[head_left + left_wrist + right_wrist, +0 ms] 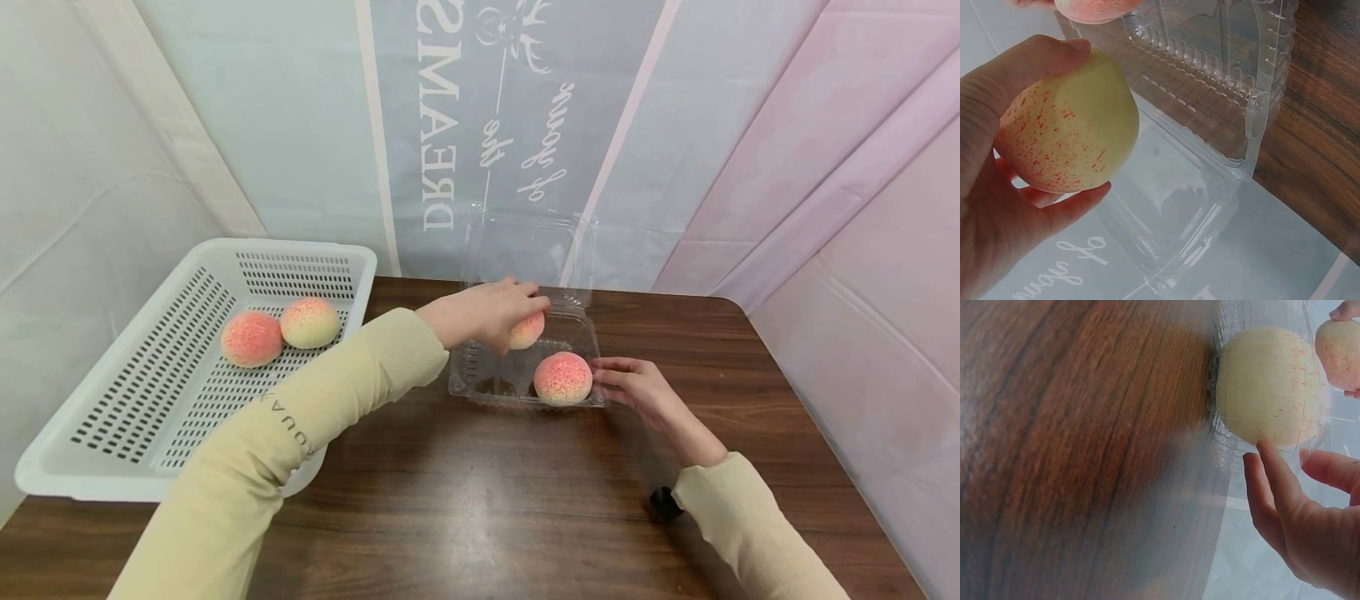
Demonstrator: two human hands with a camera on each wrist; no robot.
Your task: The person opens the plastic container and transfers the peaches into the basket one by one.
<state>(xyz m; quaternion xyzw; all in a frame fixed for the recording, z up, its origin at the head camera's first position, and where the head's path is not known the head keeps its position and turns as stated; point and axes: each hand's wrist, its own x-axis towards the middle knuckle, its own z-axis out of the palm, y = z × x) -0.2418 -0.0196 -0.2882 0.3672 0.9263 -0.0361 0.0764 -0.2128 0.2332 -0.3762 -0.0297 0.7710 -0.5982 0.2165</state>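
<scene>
My left hand [491, 312] grips a pink and pale-yellow peach [1075, 125] over a clear plastic clamshell box [480, 392]. In the left wrist view its thumb lies on top and its fingers reach around below. A second peach [563, 379] sits in the box's near right corner. My right hand [637, 387] is at the box's right side, beside that peach. Its fingers [1282, 481] are extended to the clear wall, with the thumb near the rim; the right wrist view shows this peach through the plastic. The box's lid [525, 250] stands raised at the back.
A white perforated basket [97, 367] stands on the left, holding a redder peach [252, 339] and a paler peach [310, 322]. Printed fabric [300, 125] hangs behind the brown wooden table [480, 508]. A small black object [665, 504] shows by the right sleeve.
</scene>
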